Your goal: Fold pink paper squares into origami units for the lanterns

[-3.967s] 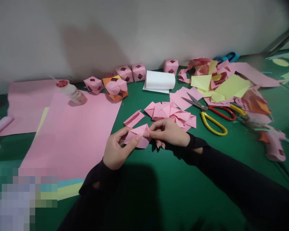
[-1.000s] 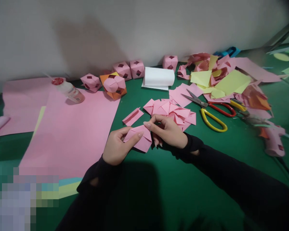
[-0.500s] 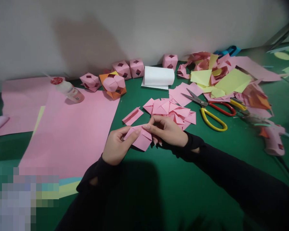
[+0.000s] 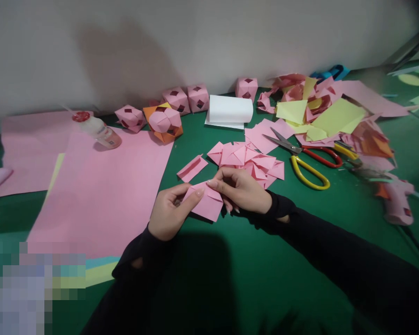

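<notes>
A small folded pink paper piece [image 4: 206, 204] is held between both hands just above the green table. My left hand [image 4: 171, 209] pinches its left side, thumb on top. At its upper edge, the thumb and index finger of my right hand [image 4: 242, 188] are closed on it; the other fingers curl beside it. Behind my hands lies a heap of folded pink paper pieces [image 4: 242, 156], partly hidden by my right hand. A single narrow folded pink strip [image 4: 192, 168] rests left of the heap.
Scissors [image 4: 296, 151] with red and yellow handles lie to the right, near paper scraps [image 4: 338, 118] and a pink glue gun [image 4: 398, 200]. Along the wall stand several pink paper balls [image 4: 198, 98] and a white paper roll [image 4: 230, 110]. A bottle [image 4: 101, 132] lies tilted on large pink sheets [image 4: 108, 200].
Between my fingers the pink piece has shifted slightly right and down, showing more of its face. Both hands keep their hold nearly in place.
</notes>
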{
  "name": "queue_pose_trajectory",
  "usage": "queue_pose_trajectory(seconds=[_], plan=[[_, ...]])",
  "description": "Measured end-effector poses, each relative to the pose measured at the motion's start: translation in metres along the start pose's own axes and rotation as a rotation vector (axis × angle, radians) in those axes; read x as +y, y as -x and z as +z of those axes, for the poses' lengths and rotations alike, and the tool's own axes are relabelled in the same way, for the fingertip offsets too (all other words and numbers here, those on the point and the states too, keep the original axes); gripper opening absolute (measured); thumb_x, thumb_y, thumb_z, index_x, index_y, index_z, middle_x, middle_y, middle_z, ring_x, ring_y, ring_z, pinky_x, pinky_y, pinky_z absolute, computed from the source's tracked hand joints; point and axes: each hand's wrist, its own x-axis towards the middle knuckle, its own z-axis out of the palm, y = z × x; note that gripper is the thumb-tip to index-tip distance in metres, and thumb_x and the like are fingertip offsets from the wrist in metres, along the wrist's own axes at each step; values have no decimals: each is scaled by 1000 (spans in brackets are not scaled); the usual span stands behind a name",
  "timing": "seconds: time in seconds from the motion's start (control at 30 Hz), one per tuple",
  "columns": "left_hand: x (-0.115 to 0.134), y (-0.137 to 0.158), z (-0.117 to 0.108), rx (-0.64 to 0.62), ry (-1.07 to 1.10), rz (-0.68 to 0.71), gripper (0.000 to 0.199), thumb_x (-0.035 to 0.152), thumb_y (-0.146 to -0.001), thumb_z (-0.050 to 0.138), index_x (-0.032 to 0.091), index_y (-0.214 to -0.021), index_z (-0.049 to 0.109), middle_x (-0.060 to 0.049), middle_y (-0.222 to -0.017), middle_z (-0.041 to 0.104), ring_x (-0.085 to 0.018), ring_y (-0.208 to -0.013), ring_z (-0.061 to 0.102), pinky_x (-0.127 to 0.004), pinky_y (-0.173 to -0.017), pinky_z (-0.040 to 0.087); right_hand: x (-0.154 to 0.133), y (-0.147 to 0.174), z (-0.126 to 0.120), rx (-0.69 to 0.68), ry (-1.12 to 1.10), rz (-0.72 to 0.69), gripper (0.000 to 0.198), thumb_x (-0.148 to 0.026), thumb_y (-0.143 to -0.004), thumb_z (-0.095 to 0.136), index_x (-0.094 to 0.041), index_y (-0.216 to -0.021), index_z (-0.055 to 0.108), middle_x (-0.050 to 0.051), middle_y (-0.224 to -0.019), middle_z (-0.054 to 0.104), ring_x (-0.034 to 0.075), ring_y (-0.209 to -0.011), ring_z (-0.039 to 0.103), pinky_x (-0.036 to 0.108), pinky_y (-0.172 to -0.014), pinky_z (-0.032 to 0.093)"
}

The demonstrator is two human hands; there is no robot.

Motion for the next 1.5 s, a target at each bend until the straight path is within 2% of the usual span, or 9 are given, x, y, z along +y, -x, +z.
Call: queue_pose_trajectory(seconds=[0.1, 0.33, 0.53, 0.7, 0.8, 0.97, 1.1, 1.3, 1.5], plan=[[0, 0, 0, -14, 18, -4, 30, 34, -79, 65, 15, -58, 60, 4, -54, 44, -8, -52, 36, -21, -47, 31, 0, 0, 0, 3, -7, -5, 31, -44, -89, 63, -18, -78, 51, -7, -41, 57, 5, -26, 43, 13, -28, 31], [2, 0, -3, -40, 0, -38, 28, 35, -78, 65, 14, -60, 61, 6, -50, 39, -7, -48, 32, -20, -44, 28, 0, 0, 1, 60, 48, -9, 30, -42, -84, 69, -16, -77, 57, -10, -39, 48, 6, -27, 45, 14, -27, 29], [3, -1, -3, -88, -47, -154, 23, 37, -73, 73, 14, -74, 69, -1, -67, 64, -12, -60, 55, -22, -54, 44, 1, 0, 1, 68, 46, -29, 28, -42, -82, 71, -15, -78, 61, -8, -47, 52, 5, -28, 46, 15, -27, 31], [3, -1, -3, -63, -50, -139, 27, 40, -76, 70, 13, -76, 73, -3, -69, 68, -14, -61, 58, -24, -56, 45, 0, 0, 1, 79, 61, -26, 28, -43, -82, 70, -15, -80, 63, -8, -45, 52, 5, -28, 45, 15, -27, 30], [2, -1, -3, -13, -61, -107, 28, 41, -76, 70, 13, -74, 73, -1, -66, 66, -12, -60, 55, -23, -56, 43, -1, 0, 0, 38, 51, 6, 29, -43, -81, 72, -16, -82, 61, -8, -46, 53, 5, -29, 47, 14, -26, 29], [3, -1, -4, 49, -139, -90, 29, 43, -76, 70, 15, -74, 75, 4, -53, 53, -8, -49, 36, -22, -46, 29, 0, 1, 0, -20, 75, 36, 33, -47, -84, 67, -18, -77, 54, -7, -42, 52, 8, -30, 51, 14, -27, 32], [2, -2, -6, -18, -93, -112, 29, 43, -77, 69, 15, -80, 76, 1, -61, 59, -10, -54, 43, -22, -48, 33, 1, 1, 0, -4, 101, -17, 35, -46, -86, 65, -18, -72, 50, -8, -40, 49, 6, -30, 47, 14, -31, 32], [2, -3, -8, -55, -64, -111, 31, 46, -77, 68, 15, -73, 72, 4, -51, 42, -8, -47, 28, -22, -43, 19, 3, 1, -1, -1, 105, -50, 35, -46, -85, 66, -18, -72, 51, -9, -42, 47, 6, -31, 46, 16, -33, 32], [6, -6, -9, -40, -15, -122, 30, 45, -75, 70, 15, -71, 70, 1, -60, 58, -9, -53, 44, -21, -48, 37, 2, 2, -1, -17, 106, -30, 35, -46, -86, 65, -18, -71, 51, -8, -41, 48, 6, -31, 46, 16, -34, 33]])
